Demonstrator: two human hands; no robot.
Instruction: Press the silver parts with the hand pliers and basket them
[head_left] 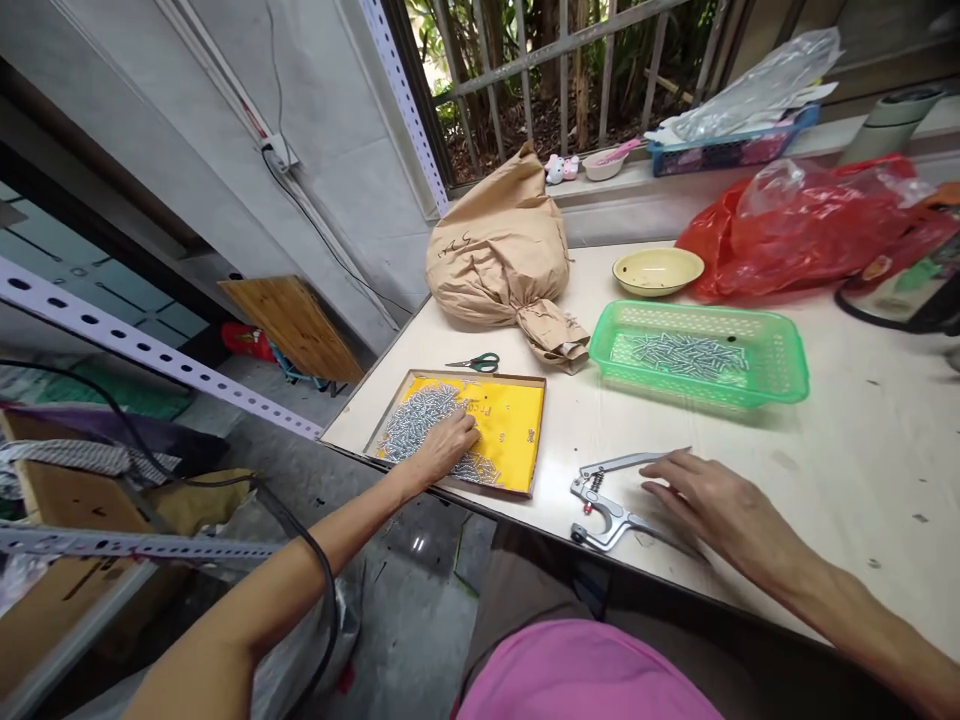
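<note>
My left hand (448,445) reaches into a shallow yellow-lined box lid (517,420) at the table's near left edge, its fingers bent down onto a heap of small silver metal parts (416,415). Whether it pinches any part I cannot make out. My right hand (709,500) lies on the table with its fingers stretched out, fingertips touching the handles of silver metal snap pliers (607,500) that rest near the front edge.
A green plastic basket (780,375) holding more silver parts stands mid-table. Behind it are a yellow bowl (658,270), a tied brown paper sack (499,250), green-handled scissors (476,363) and red plastic bags (802,235). A barred window lies beyond; the floor and boxes are at left.
</note>
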